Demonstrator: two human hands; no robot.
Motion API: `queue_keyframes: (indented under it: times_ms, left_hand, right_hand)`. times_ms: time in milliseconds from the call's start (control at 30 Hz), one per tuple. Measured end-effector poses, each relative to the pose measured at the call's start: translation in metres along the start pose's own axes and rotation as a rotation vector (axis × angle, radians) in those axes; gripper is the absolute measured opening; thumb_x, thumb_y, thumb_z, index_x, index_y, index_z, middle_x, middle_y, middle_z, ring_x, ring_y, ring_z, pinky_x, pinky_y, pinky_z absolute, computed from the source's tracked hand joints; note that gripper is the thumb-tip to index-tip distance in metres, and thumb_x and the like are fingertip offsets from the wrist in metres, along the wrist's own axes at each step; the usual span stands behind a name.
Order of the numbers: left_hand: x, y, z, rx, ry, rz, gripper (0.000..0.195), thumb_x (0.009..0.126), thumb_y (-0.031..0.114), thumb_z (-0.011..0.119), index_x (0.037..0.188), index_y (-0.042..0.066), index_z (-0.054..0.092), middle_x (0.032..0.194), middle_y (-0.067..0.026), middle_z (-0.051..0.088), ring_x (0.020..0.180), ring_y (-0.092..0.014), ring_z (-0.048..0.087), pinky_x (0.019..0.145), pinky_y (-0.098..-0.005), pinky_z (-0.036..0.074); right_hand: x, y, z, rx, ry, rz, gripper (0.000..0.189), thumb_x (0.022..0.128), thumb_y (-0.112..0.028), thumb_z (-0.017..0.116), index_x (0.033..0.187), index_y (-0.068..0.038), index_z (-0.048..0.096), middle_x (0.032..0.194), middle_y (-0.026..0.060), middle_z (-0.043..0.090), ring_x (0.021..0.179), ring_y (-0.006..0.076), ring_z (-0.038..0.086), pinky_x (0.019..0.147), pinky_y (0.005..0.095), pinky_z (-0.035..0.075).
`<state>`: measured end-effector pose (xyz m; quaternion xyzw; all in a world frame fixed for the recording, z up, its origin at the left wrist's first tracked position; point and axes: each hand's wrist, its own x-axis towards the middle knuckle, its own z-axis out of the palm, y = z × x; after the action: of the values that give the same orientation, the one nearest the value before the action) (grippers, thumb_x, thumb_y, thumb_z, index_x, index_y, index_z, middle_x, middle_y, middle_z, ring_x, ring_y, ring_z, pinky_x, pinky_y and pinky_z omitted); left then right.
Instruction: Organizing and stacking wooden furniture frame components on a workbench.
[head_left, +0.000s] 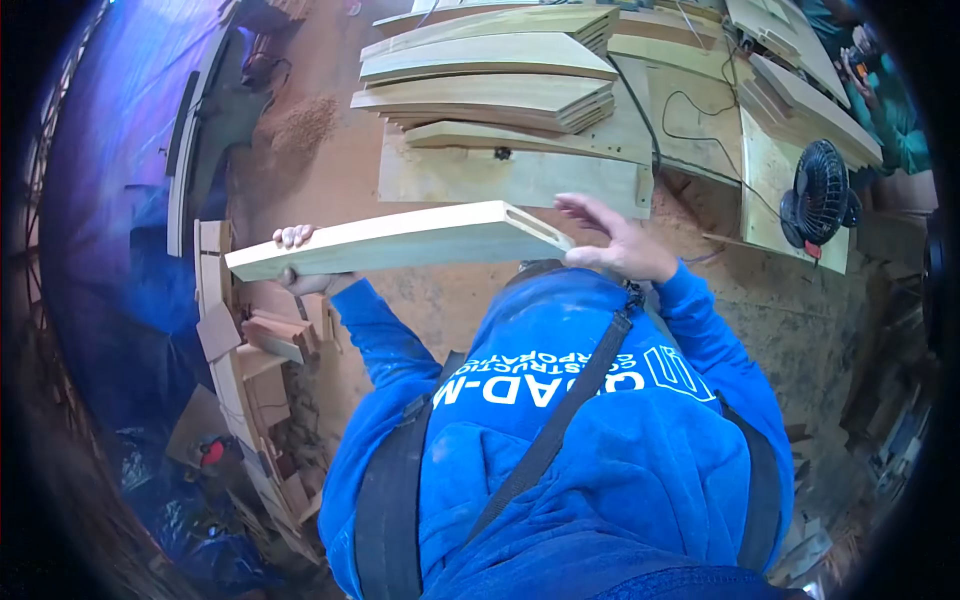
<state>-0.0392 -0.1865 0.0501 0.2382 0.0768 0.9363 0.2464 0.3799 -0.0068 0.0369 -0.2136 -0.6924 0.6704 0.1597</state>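
Note:
A long pale wooden board (405, 238) with angled ends lies across the front of my body, a narrow slot showing in its right end. My left hand (300, 259) grips it near its left end, fingers over the top edge and thumb below. At the other end, my right hand (611, 238) has its fingers apart, the thumb by the board's slotted corner; whether it touches the wood I cannot tell. Beyond the board, a stack of similar shaped boards (480, 97) rests on a plywood worktop (517, 176).
At the right, a black fan (820, 191) stands on a plywood sheet, with a cable (697, 139) running near it. More boards (802, 97) and another person (885, 97) are beyond. Wooden framing (225, 360) is at lower left; a sawdust pile (304, 124) lies on the floor.

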Motion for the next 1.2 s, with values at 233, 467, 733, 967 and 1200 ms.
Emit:
queue_keyframes:
  times_ms: [233, 467, 733, 967, 1200]
  left_hand:
    - [-0.028, -0.035, 0.022, 0.015, 0.223, -0.036, 0.046, 0.064, 0.016, 0.056, 0.105, -0.002, 0.049, 0.092, -0.0114, 0.053, 0.086, -0.025, 0.056, 0.088, -0.0370, 0.050]
    - [-0.048, -0.086, 0.003, 0.702, 0.730, -0.339, 0.038, 0.076, 0.012, 0.057, 0.110, -0.005, 0.053, 0.101, -0.0147, 0.059, 0.095, -0.026, 0.061, 0.091, -0.0376, 0.050]
    - [0.047, -0.135, -0.033, 0.768, 0.692, 0.023, 0.028, 0.083, 0.009, 0.066, 0.106, -0.001, 0.053, 0.093, -0.0112, 0.062, 0.085, -0.027, 0.064, 0.078, -0.0392, 0.057]
    - [0.109, -0.157, -0.067, 0.669, 0.714, -0.193, 0.020, 0.083, 0.008, 0.068, 0.097, -0.002, 0.058, 0.092, -0.0097, 0.062, 0.083, -0.024, 0.065, 0.075, -0.0356, 0.057]
    - [0.130, -0.153, -0.072, 0.223, 0.416, -0.350, 0.040, 0.078, 0.043, 0.068, 0.091, 0.008, 0.054, 0.082, -0.0020, 0.057, 0.076, -0.016, 0.058, 0.073, -0.0285, 0.050]
  right_hand:
    - [-0.011, -0.004, 0.006, -0.164, 0.008, -0.121, 0.061, 0.090, -0.024, 0.067, 0.141, -0.003, 0.041, 0.134, 0.0202, 0.052, 0.123, 0.0301, 0.052, 0.102, 0.0357, 0.041]
    - [-0.014, 0.046, -0.022, -0.083, -0.022, 0.196, 0.059, 0.086, -0.030, 0.071, 0.131, 0.001, 0.050, 0.119, 0.0145, 0.064, 0.109, 0.0215, 0.059, 0.094, 0.0335, 0.046]
    - [0.040, 0.037, -0.042, -0.507, 0.339, -0.066, 0.056, 0.080, -0.021, 0.073, 0.127, 0.000, 0.053, 0.120, 0.0202, 0.059, 0.111, 0.0357, 0.057, 0.095, 0.0385, 0.045]
    - [0.081, 0.029, -0.042, -0.559, 0.546, -0.038, 0.051, 0.076, -0.010, 0.074, 0.123, 0.000, 0.057, 0.117, 0.0179, 0.059, 0.104, 0.0325, 0.060, 0.088, 0.0351, 0.048]
    - [0.089, 0.006, -0.037, -0.205, 0.806, -0.211, 0.053, 0.074, -0.002, 0.074, 0.125, -0.004, 0.058, 0.119, 0.0158, 0.063, 0.106, 0.0266, 0.062, 0.091, 0.0307, 0.047]
